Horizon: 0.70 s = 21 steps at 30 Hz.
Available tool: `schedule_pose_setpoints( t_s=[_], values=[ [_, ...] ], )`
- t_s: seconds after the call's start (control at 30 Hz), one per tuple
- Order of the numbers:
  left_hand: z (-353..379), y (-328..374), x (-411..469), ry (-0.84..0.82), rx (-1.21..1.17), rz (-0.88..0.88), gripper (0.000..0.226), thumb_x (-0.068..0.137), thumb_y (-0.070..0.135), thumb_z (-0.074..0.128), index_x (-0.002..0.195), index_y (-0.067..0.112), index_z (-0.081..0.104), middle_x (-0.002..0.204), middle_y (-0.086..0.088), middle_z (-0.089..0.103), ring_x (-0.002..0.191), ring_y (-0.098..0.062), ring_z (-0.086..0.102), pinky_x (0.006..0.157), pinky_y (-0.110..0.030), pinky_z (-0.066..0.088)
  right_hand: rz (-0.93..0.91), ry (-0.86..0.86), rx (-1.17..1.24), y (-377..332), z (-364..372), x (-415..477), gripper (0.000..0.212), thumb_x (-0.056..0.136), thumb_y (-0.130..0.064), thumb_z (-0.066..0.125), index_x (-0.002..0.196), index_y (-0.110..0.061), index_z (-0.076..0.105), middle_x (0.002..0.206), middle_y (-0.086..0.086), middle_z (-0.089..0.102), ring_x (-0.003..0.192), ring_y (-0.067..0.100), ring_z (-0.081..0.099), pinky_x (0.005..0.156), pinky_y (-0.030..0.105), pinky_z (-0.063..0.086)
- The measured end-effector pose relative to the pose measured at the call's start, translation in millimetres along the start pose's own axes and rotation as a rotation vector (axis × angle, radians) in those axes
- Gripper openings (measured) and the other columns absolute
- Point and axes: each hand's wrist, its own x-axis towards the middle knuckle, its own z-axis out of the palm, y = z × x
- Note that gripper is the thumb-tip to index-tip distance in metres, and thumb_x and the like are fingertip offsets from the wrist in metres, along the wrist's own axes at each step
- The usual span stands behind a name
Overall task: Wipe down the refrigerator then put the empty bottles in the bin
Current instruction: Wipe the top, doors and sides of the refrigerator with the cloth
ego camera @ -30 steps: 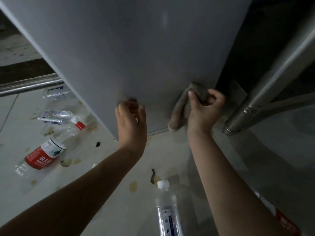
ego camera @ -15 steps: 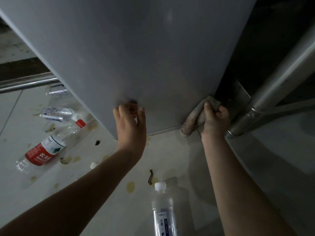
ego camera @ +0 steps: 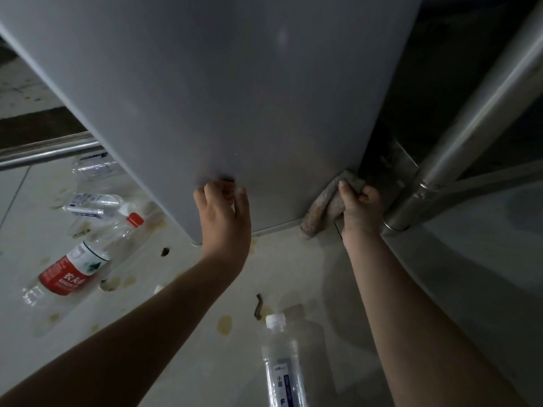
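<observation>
The grey refrigerator [ego camera: 223,92] fills the upper view, seen from above. My left hand [ego camera: 224,212] rests flat against its lower front, fingers together, holding nothing. My right hand [ego camera: 360,208] grips a brownish cloth [ego camera: 318,210] pressed on the refrigerator's lower right corner. Empty bottles lie on the floor: a red-labelled one [ego camera: 79,265] at the left, two clear blue-labelled ones [ego camera: 91,202] [ego camera: 95,165] beyond it, and a white-capped one [ego camera: 283,362] near the bottom centre.
The pale floor [ego camera: 182,289] is stained with yellowish spots and small debris. A shiny metal pole [ego camera: 458,136] rises at the right beside the refrigerator. A metal rail [ego camera: 44,152] runs along the left. No bin is in view.
My right hand has slid the cloth rightward along the refrigerator's bottom to its right corner. My left hand has stayed on the refrigerator's front.
</observation>
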Motion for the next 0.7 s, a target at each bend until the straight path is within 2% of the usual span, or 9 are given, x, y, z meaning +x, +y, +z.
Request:
schedule_pose_setpoints(
  t_s=[0.1,0.2,0.3,0.4,0.47,0.57,0.63,0.7],
  values=[
    [-4,2,0,-0.035,-0.010,-0.033,0.021,0.096,0.023,0.043,0.111,0.008,0.045,0.109,-0.004,0.036,0.086,-0.011,0.040,0.075,-0.010,0.028,-0.046,-0.035,-0.068,-8,0,-4,0.028,0.079,-0.013,0.073,0.097,-0.006,0.054,0.092,0.009,0.058,0.081,0.015,0.056,0.063,0.010,0.045],
    [-13,5,0,-0.136,0.015,-0.038,0.025,0.097,0.025,0.041,0.114,0.008,0.046,0.112,-0.003,0.035,0.093,-0.013,0.041,0.082,-0.015,0.029,-0.135,-0.133,-0.148,-24,-1,-21,0.026,0.075,-0.014,0.076,0.089,-0.010,0.055,0.086,0.005,0.061,0.079,0.016,0.058,0.064,0.017,0.047],
    [-30,12,3,-0.228,0.026,-0.056,0.022,0.098,0.027,0.039,0.113,0.012,0.047,0.113,-0.001,0.038,0.096,-0.013,0.041,0.085,-0.024,0.032,-0.214,-0.205,-0.162,-49,1,-47,0.030,0.073,-0.013,0.078,0.088,-0.012,0.052,0.087,0.005,0.062,0.078,0.013,0.058,0.069,0.022,0.049],
    [-49,25,10,-0.234,0.019,-0.013,0.016,0.097,0.029,0.040,0.106,0.017,0.047,0.112,-0.005,0.046,0.095,-0.015,0.044,0.084,-0.028,0.037,-0.308,-0.292,-0.206,-81,7,-73,0.032,0.072,-0.019,0.079,0.086,-0.015,0.050,0.091,0.011,0.065,0.084,0.021,0.063,0.076,0.032,0.052],
    [-62,35,16,-0.231,-0.032,-0.017,0.013,0.094,0.031,0.047,0.099,0.019,0.048,0.112,-0.006,0.053,0.091,-0.012,0.049,0.075,-0.019,0.038,-0.375,-0.353,-0.278,-107,12,-90,0.032,0.073,-0.024,0.079,0.082,-0.020,0.048,0.090,0.010,0.065,0.086,0.022,0.063,0.076,0.035,0.051],
    [-90,55,20,-0.254,-0.155,-0.018,0.016,0.090,0.030,0.055,0.097,0.015,0.052,0.107,-0.005,0.056,0.085,0.001,0.052,0.063,0.000,0.037,-0.461,-0.425,-0.295,-145,20,-117,0.036,0.072,-0.024,0.078,0.075,-0.028,0.043,0.080,0.001,0.058,0.076,0.016,0.057,0.069,0.031,0.047],
    [-115,73,21,-0.226,-0.207,-0.028,0.015,0.089,0.026,0.058,0.095,0.013,0.053,0.101,-0.003,0.058,0.084,0.004,0.052,0.063,0.002,0.036,-0.471,-0.410,-0.269,-173,24,-137,0.038,0.071,-0.022,0.079,0.074,-0.028,0.042,0.077,0.000,0.055,0.073,0.013,0.055,0.066,0.029,0.046],
    [-143,96,22,-0.210,-0.254,-0.057,0.010,0.089,0.022,0.058,0.092,0.014,0.053,0.094,0.001,0.057,0.082,0.003,0.053,0.065,0.000,0.038,-0.451,-0.396,-0.249,-205,26,-158,0.039,0.072,-0.018,0.079,0.074,-0.028,0.042,0.074,-0.002,0.053,0.068,0.005,0.052,0.062,0.021,0.043]
  ],
)
